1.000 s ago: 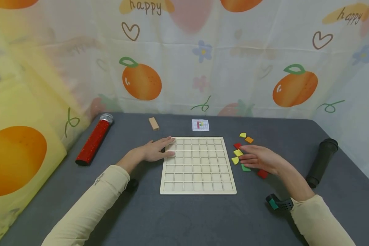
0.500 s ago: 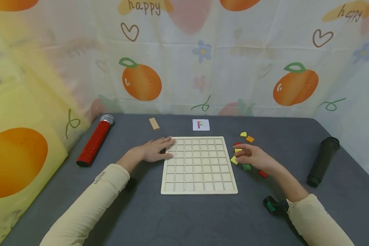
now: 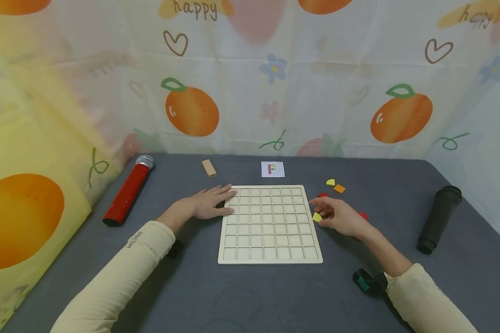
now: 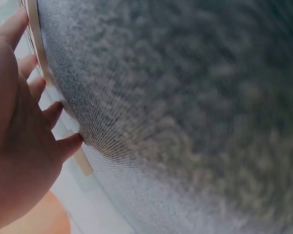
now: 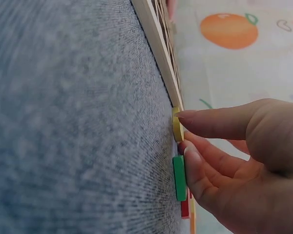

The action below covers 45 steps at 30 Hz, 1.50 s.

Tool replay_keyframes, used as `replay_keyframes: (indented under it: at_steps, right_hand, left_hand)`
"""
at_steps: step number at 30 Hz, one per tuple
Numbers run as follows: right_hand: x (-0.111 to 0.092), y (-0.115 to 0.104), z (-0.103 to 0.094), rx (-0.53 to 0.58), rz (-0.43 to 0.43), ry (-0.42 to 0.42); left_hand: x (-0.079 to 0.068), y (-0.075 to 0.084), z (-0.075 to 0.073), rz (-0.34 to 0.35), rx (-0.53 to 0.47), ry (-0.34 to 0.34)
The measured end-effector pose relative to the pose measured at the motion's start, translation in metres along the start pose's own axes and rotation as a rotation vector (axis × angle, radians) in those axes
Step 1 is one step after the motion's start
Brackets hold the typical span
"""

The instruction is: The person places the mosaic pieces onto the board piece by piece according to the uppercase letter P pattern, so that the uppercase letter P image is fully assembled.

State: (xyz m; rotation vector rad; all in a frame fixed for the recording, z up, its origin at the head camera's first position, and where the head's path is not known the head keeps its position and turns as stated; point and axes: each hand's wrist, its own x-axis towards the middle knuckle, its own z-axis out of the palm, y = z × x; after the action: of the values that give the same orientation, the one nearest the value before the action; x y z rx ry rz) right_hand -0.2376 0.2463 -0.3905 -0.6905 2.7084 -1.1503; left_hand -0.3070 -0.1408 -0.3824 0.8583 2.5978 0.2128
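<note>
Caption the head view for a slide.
Left hand on the edge of a gridded board, right hand at a small yellow piece beside it.

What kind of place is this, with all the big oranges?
It looks like a tabletop play spot, maybe a little booth: a cloth printed with oranges stands behind a dark table, where a grid board lies with small colored pieces beside it.

backdrop (image 3: pixel 233 69): white, yellowish at left | print: oranges (image 3: pixel 192 112) | table (image 3: pixel 183 300): dark grey
</note>
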Motion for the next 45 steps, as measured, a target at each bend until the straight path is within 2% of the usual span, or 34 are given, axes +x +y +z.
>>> replay_keyframes:
  at_steps: [11, 28, 45]
  right_hand:
    - [0.0031, 0.0023, -0.0001, -0.036, -0.020, -0.034]
    - [0.0074, 0.0029, -0.0014, -0.067, -0.020, -0.057]
    - [0.0092, -0.0003, -0.0003, -0.081, -0.013, -0.048]
  left_hand:
    - [-0.0005, 0.0033, -0.0049, -0.044, -0.004, -0.036]
    - [0.0033, 0.0068, -0.0083, -0.011, -0.029, -0.051]
    - [0.0011, 0.0085, -0.0077, -0.071, -0.029, -0.045]
